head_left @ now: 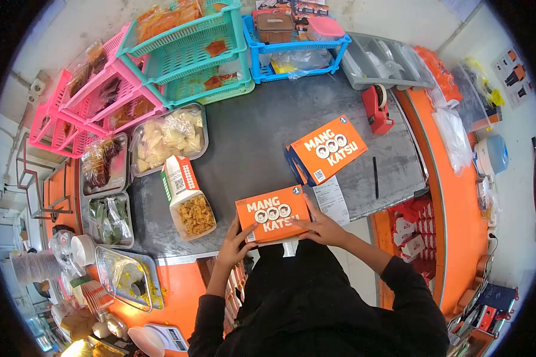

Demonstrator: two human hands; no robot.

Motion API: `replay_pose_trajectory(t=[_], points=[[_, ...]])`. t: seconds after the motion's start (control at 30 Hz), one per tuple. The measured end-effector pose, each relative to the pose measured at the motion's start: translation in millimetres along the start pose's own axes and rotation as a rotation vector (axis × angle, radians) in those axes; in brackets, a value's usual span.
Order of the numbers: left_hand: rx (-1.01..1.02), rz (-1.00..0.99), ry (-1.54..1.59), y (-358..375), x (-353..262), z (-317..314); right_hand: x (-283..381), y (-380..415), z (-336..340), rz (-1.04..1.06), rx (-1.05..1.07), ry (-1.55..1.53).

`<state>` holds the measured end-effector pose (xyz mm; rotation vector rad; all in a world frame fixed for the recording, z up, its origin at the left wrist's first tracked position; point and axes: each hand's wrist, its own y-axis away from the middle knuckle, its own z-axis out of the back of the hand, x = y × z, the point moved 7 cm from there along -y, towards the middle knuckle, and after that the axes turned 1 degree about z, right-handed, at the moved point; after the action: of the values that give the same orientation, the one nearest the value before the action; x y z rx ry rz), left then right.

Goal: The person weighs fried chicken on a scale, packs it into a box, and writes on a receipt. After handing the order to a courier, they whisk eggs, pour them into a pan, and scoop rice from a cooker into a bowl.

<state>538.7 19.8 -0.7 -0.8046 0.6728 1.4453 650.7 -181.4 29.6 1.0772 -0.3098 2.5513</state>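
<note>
An orange box (274, 205) with white lettering and three round faces is held at the table's front edge, its lid closed. My left hand (235, 243) grips its left side, fingers on the lid. On the right side my right hand (321, 227) holds it, with fingers over the lower right of the lid. A second orange box (333, 146) lies behind it to the right, partly over a paper receipt (332, 199). To the left stands an open box (181, 175) holding brown fried pieces (195, 215).
Teal (184, 59), pink (110, 98) and blue baskets (298, 59) line the back. Trays of food (170, 137) sit at the left. A red tape dispenser (376, 110) and a black pen (376, 177) lie at the right. A scale (171, 338) is at the lower left.
</note>
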Motion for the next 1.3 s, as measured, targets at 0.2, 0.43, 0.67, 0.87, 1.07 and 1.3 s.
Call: replay_pose_trajectory(t=[0.2, 0.43, 0.67, 0.87, 1.07, 1.3], points=[[-0.117, 0.132, 0.152, 3, -12, 7, -11, 14, -4, -0.262, -0.197, -0.519], [-0.313, 0.177, 0.521, -3, 4, -14, 23, -23, -2, -0.087, -0.134, 0.358], [-0.327, 0.12, 0.663, -3, 2, -14, 29, -45, 7, 0.002, 0.073, 0.667], [-0.335, 0.186, 0.595, 4, 4, -14, 44, -94, 61, -0.288, 0.485, 0.439], [-0.464, 0.261, 0.37, -13, -24, 23, 69, -47, 104, -0.138, -0.775, 0.128], [-0.43, 0.434, 0.222, -17, -6, 38, 6, -1, 50, -0.383, -0.824, -0.062]])
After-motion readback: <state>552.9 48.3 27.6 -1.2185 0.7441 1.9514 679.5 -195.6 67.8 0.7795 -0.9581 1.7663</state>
